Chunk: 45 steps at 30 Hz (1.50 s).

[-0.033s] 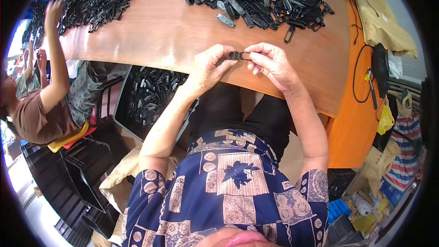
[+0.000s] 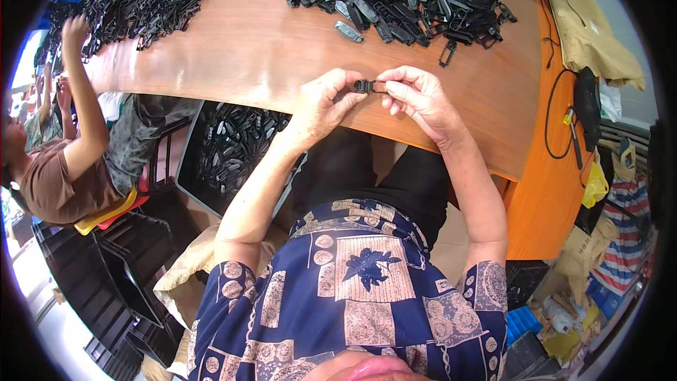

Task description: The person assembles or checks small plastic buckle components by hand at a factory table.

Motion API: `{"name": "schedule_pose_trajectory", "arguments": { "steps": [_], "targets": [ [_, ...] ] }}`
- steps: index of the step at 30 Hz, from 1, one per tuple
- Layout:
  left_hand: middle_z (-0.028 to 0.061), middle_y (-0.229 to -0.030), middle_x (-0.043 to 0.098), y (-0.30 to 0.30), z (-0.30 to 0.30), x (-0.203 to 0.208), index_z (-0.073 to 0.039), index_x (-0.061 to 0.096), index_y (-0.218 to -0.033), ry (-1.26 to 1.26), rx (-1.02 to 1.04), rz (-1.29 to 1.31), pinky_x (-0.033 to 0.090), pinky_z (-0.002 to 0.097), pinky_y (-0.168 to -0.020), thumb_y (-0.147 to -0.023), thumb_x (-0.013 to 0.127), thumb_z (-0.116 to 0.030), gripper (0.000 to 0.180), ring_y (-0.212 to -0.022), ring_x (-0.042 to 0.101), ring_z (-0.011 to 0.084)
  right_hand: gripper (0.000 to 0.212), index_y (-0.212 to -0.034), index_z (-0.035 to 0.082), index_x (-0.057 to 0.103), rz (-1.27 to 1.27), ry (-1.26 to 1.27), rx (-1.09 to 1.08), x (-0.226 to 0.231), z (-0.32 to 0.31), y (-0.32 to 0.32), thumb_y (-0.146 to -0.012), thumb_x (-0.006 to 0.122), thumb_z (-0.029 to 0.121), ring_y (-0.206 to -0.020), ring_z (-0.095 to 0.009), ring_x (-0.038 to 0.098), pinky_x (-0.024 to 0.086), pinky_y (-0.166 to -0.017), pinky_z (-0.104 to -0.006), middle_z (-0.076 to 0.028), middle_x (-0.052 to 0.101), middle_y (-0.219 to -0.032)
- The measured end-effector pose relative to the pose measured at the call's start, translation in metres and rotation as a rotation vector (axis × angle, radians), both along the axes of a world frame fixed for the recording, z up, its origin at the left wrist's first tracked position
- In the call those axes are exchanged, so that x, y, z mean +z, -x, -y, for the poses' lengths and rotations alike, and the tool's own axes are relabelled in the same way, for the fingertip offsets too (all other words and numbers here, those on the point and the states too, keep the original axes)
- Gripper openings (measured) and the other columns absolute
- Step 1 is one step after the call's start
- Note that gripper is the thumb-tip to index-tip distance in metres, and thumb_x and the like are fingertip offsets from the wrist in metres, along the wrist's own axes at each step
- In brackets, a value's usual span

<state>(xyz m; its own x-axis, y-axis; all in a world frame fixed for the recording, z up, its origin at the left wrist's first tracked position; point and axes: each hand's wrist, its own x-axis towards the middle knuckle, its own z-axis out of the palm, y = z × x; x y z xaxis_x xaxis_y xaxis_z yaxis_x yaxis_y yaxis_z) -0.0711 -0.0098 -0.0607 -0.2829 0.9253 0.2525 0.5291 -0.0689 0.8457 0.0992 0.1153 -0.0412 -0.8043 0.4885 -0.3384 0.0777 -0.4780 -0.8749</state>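
Small black part: in the centre of the frame, just above the middle, held over the near edge of the brown table; the small black part spans the gap between the 2 hands, and I cannot tell if it is 1 piece or 2 joined.
Left hand: thumb and fingertips pinched narrow on the thicker, blocky end.
Right hand: thumb and index finger pinched narrow on the slim, frame-like end.
Good handling: as a judgement, the blocky end is best held firm by the left hand while the right makes small, straight adjustments, the 2 ends in line; twisting or hard squeezing could bend the slim end.
Sight line: fingertips are best set back from the middle of the part, so that its fit can be checked.
Large pile: black and grey pieces at upper centre, with 1 grey piece at its lower edge, well apart from the hands.
Dark bin: left of centre, below the table edge, holding similar pieces.
Co-worker's hand: upper left, raised near another dark pile.
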Motion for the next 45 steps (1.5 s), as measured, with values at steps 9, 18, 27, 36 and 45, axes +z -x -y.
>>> {"name": "schedule_pose_trajectory", "arguments": {
  "steps": [9, 18, 27, 36, 45],
  "targets": [
    [0.0106, -0.084, 0.063, 0.007, -0.007, 0.009, -0.006, 0.064, -0.1, 0.07, -0.044, 0.003, 0.052, 0.0323, -0.067, -0.078, 0.073, -0.012, 0.025, -0.074, 0.065, 0.0251, 0.019, -0.107, 0.0, 0.061, 0.031, 0.068, 0.09, -0.002, -0.015, 0.006, -0.091, 0.059, 0.009, -0.074, -0.009, 0.061, 0.05, -0.064, -0.0197, -0.004, 0.063, -0.091],
    [0.0133, -0.086, 0.059, 0.003, 0.006, 0.004, -0.005, 0.058, -0.098, -0.202, -0.102, 0.015, 0.05, 0.0414, -0.068, -0.08, 0.07, -0.018, 0.025, -0.08, 0.061, 0.0338, 0.016, -0.1, 0.002, 0.058, 0.269, -0.123, 0.019, 0.014, 0.002, 0.005, -0.088, 0.064, 0.011, -0.049, -0.007, 0.05, 0.038, -0.041, -0.0205, -0.002, 0.057, -0.071],
    [0.0142, -0.083, 0.056, -0.005, 0.014, 0.01, -0.001, 0.055, -0.095, -0.201, -0.086, 0.1, 0.049, 0.0413, -0.064, -0.086, 0.064, -0.017, 0.02, -0.076, 0.06, 0.0342, 0.013, -0.085, 0.005, 0.054, 0.415, -0.102, 0.287, 0.037, -0.016, 0.023, -0.086, 0.067, 0.008, -0.045, -0.005, 0.049, 0.03, -0.036, -0.0164, -0.003, 0.058, -0.064],
    [0.0157, -0.085, 0.058, 0.003, 0.008, 0.006, 0.0, 0.055, -0.093, -0.234, -0.077, 0.11, 0.049, 0.042, -0.068, -0.087, 0.064, -0.019, 0.022, -0.08, 0.06, 0.036, 0.015, -0.083, 0.003, 0.054, 0.495, -0.231, 0.381, 0.043, -0.025, 0.038, -0.09, 0.063, 0.013, -0.045, -0.007, 0.05, 0.032, -0.035, -0.0173, -0.006, 0.06, -0.066],
    [0.0181, -0.088, 0.061, -0.002, 0.027, 0.005, 0.001, 0.057, -0.097, -0.172, -0.163, 0.046, 0.049, 0.0439, -0.073, -0.084, 0.064, -0.017, 0.023, -0.086, 0.06, 0.038, 0.015, -0.089, 0.006, 0.054, 0.392, 0.104, 0.284, 0.026, -0.005, 0.021, -0.09, 0.064, 0.016, -0.05, -0.011, 0.055, 0.035, -0.036, -0.0179, -0.007, 0.06, -0.067]
  ]
}}
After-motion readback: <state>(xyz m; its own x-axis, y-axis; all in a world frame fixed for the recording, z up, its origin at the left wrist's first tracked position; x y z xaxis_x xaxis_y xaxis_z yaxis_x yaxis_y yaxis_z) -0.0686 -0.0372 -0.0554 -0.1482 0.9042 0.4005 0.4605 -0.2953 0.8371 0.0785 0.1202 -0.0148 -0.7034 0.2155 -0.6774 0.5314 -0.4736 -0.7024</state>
